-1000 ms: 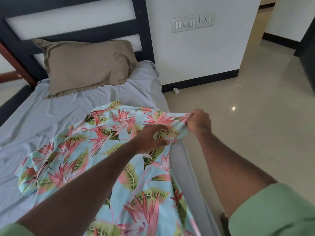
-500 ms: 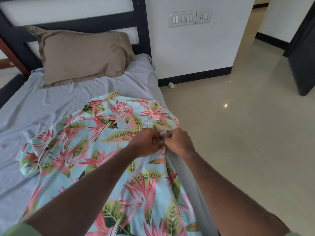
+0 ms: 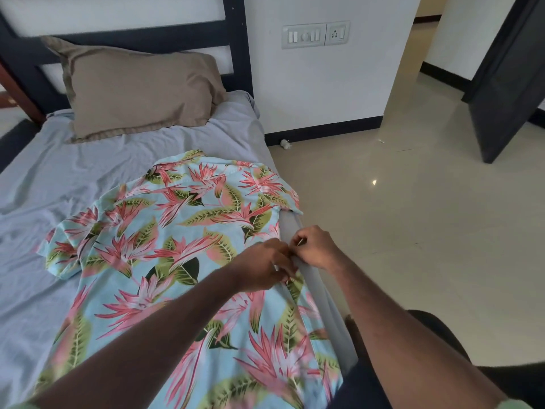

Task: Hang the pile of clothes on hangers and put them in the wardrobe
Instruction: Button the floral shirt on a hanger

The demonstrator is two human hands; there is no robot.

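On grey-sheeted bed [image 3: 88,178], floral shirt [image 3: 165,237]

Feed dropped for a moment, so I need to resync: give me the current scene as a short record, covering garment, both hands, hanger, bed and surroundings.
garment: floral shirt, spread flat on the bed, one edge along the bed's right side
left hand: pinching the shirt's edge
right hand: pinching the same edge, close beside the left hand
hanger: none in view
wardrobe: not identifiable in this view
bed: grey sheet, brown pillow at the headboard
surroundings: tiled floor, switch panel on the wall
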